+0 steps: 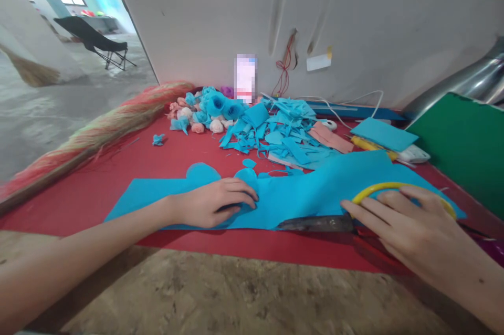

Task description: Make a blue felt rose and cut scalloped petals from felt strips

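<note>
A long sheet of blue crepe paper (283, 193) lies across the red tabletop along its near edge, its right part raised in a fold. My left hand (214, 201) rests palm down on the sheet, fingers stretched out and thumb apart. In my right hand (409, 214) is a pair of scissors (321, 223) with a yellow handle loop. Their dark blades point left, at the sheet's near edge; how far they are parted I cannot tell. Two rounded blue paper pieces (202, 172) show just beyond my left hand, and a small blue oval lies behind them.
Blue paper scraps (283, 135) are heaped behind the sheet. Blue, pink and white paper flowers (208, 109) are piled to their left, near a blurred phone-like screen (244, 77). A green board (460, 146) stands at right. A straw broom (118, 119) lies along the left edge.
</note>
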A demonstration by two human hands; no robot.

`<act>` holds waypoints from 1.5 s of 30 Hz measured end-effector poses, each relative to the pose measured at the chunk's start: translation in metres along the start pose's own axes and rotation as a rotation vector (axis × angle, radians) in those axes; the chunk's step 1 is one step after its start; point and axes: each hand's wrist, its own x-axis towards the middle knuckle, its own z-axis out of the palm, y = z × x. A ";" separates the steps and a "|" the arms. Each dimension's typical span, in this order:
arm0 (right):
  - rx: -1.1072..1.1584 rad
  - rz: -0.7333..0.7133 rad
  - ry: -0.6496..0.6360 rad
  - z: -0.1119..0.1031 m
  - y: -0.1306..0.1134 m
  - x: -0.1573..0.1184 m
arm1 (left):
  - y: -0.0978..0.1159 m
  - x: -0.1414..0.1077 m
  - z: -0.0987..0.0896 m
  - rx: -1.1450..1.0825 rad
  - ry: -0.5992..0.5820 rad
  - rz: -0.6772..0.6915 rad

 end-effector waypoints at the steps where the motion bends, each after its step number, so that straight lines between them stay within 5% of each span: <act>1: -0.001 -0.012 0.005 -0.001 0.002 0.001 | 0.000 0.000 0.000 0.001 0.002 -0.001; 11: 0.196 0.080 -0.069 0.027 0.010 -0.017 | 0.004 0.008 0.007 0.010 0.045 0.002; 24: 0.334 0.141 -0.144 0.035 -0.025 -0.009 | 0.003 0.007 0.007 -0.017 0.045 0.010; 45: 0.395 0.093 -0.200 0.034 -0.042 0.012 | 0.002 0.007 0.008 -0.018 0.049 0.009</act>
